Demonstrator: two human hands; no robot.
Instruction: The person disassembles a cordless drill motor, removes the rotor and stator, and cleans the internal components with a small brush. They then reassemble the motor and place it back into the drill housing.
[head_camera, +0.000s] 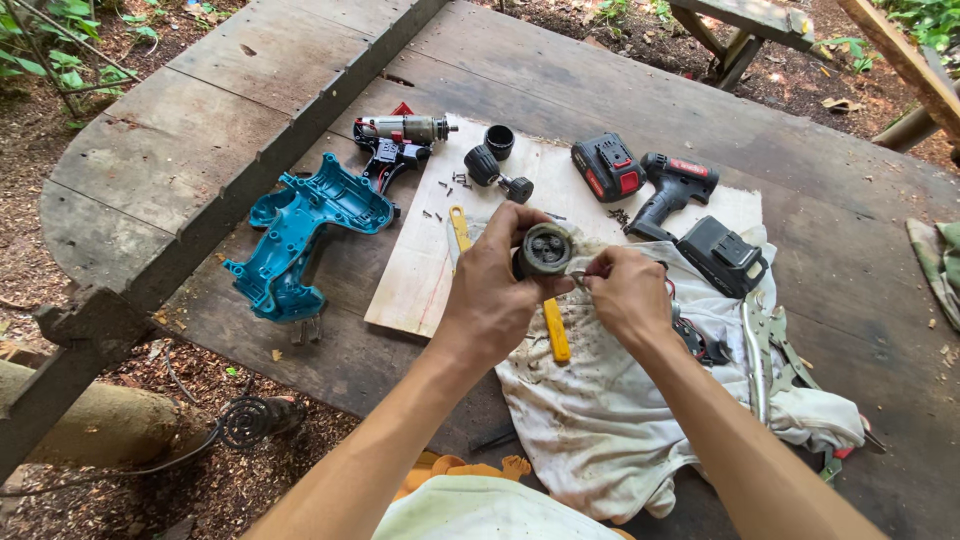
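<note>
Round grey gear housing (546, 250) is clenched in left hand (490, 300) above the dirty white cloth (600, 420), open face up toward cam. Right hand (628, 295), at 3 o'clock of it, is pinched on sth small at its rim; what, can't tell. Yellow tool (555, 335) lies beneath, long axis 12–6.

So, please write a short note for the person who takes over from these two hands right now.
Left hand: holds the round grey gear unit, open face up, over the dirty white cloth.
Right hand: fingers pinch something small at the unit's edge; too small to tell what.
Done: drill is open; teal housing halves and the motor lie at left, the chuck and loose screws on the board.
Left: everything is still apart. Yellow-handled tool lies under the hands.
</note>
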